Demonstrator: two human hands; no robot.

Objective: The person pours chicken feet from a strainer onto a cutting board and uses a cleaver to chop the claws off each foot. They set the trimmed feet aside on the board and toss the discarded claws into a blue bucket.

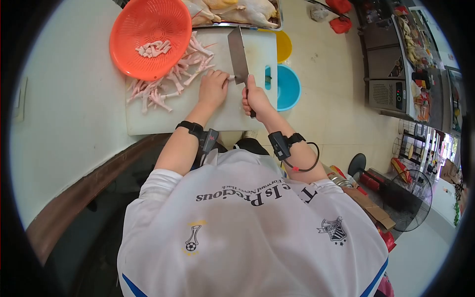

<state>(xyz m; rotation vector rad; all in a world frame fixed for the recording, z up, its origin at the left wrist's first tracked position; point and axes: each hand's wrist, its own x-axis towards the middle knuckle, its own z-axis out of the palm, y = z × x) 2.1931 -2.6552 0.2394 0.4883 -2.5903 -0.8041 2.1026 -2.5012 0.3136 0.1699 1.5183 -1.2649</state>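
My right hand (256,100) is wrapped round the handle of a cleaver (238,55), whose broad blade stands over the white cutting board (198,119). My left hand (214,87) is closed on a chicken foot (231,77), of which only the end shows beside the blade. To the left on the board lies a pile of pale chicken feet (157,95). An orange colander (148,29) rests over part of that pile and holds small pale pieces (153,48).
Whole plucked chickens (242,12) lie in a metal tray behind the board. A blue basin (288,88) and a yellow bucket (283,46) stand beyond its right edge. A fan (413,200) is at the far right, and a wall (64,123) runs along the left.
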